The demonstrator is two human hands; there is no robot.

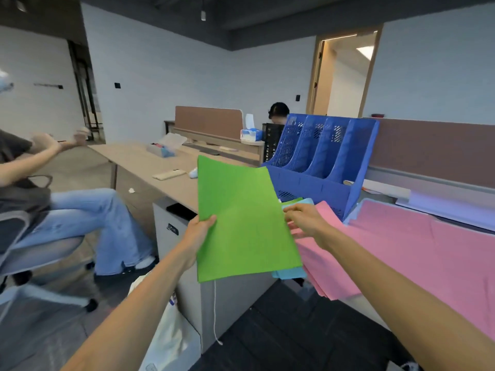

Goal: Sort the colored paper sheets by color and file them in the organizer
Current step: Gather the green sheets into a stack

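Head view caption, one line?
Left hand grips green paper, right hand over pink sheets, blue file organizer behind.

Hidden and cut-off parts around the green sheet [246,223]
Left hand [199,231]: fingers behind sheet, only thumb shows; blue sheets [290,274] mostly covered, one corner just past right hand [308,220] fingertips; what those fingertips pinch unclear; pink sheets [401,250] run off frame edge.

we look from one wide-angle head camera, facing forward and down, close over our left hand [199,232] and right hand [305,220].
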